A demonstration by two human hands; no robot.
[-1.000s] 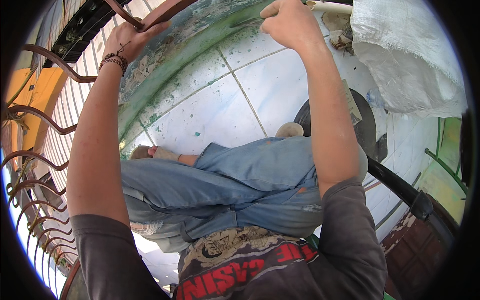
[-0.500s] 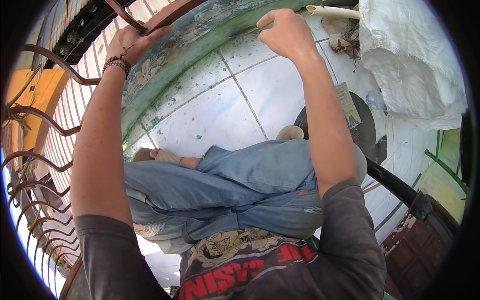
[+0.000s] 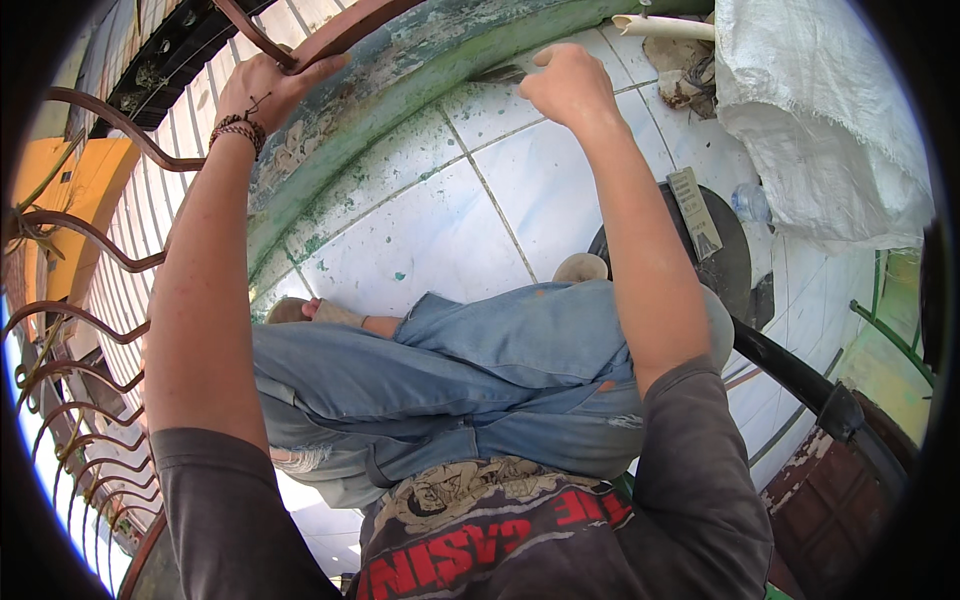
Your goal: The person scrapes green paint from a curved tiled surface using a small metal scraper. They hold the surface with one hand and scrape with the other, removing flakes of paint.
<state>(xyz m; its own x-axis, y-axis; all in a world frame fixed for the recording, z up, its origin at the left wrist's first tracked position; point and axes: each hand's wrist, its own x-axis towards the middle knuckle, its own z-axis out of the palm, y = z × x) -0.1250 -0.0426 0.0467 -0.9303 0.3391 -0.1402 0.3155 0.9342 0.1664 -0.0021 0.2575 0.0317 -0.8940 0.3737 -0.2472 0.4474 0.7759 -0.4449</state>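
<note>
Head view: the left hand (image 3: 268,92), at the upper left of the frame, is wrapped around a rust-brown metal railing bar (image 3: 330,35) that runs diagonally toward the top centre; its fingers (image 3: 318,70) are curled shut over the bar, and a beaded bracelet (image 3: 240,128) sits on the wrist below it.

The right hand (image 3: 568,88), at the upper centre, holds a small flat scraper blade (image 3: 497,74). The fingers are closed together on the tool's end, and the blade's tip points left and meets the base of the green, peeling curved wall (image 3: 400,75), just where that wall joins the floor. The handle itself is hidden inside the grip.

Below both hands lies a white tiled floor (image 3: 430,230) speckled with green paint flakes. Across the lower middle of the frame are the person's knees in blue jeans (image 3: 470,380), with a dark printed shirt (image 3: 480,540) at the bottom edge.

At the upper right sits a large white woven sack (image 3: 820,130), with a white pipe (image 3: 665,25) just left of its top. Near the right middle a dark round disc (image 3: 725,260) carries a pale rectangular strip.
</note>
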